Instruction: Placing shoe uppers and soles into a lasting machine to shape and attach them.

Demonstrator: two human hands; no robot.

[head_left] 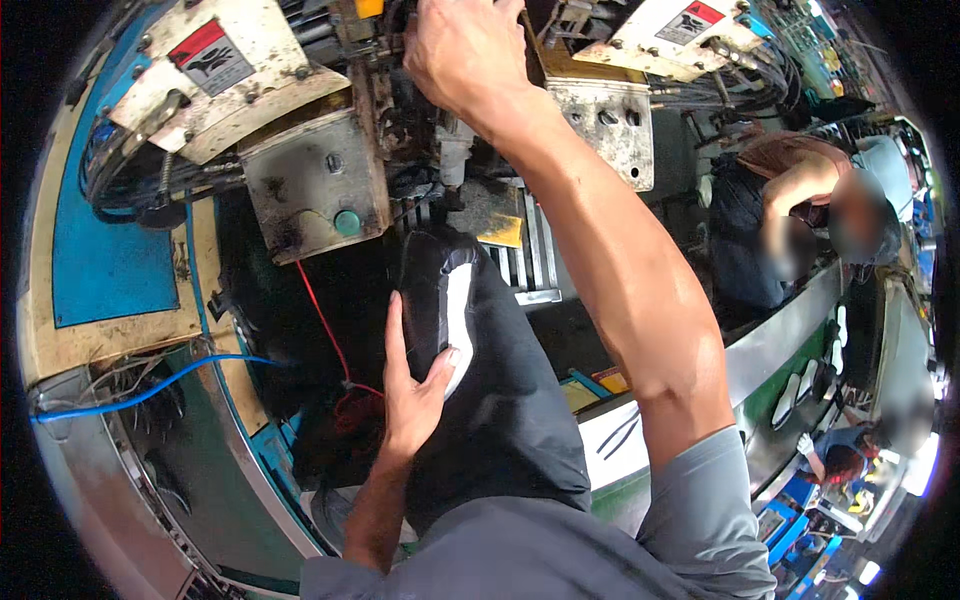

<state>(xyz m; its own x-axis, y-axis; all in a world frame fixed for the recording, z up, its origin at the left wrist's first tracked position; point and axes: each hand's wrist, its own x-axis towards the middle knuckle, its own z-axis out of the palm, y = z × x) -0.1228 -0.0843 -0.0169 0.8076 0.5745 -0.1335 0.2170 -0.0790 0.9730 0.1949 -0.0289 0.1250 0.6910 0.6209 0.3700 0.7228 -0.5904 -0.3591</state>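
My left hand (408,395) is closed around a black shoe upper with a white underside (458,300). The shoe lies lengthwise over my dark-trousered thigh, its white face turned up and to the right. My thumb presses on the lower end of the white part, and my fingers run along the black side. My right arm stretches up to the machine (455,155), where my right hand (470,55) is bent over its middle. Those fingers curl away at the upper edge of the view, so what they grip is hidden.
A metal control box (315,180) with a green button hangs at the left, a second metal plate (605,130) at the right. A red cord (322,325) and a blue hose (160,392) run nearby. White-soled shoes (795,395) line a green conveyor; another person (770,215) bends beside it.
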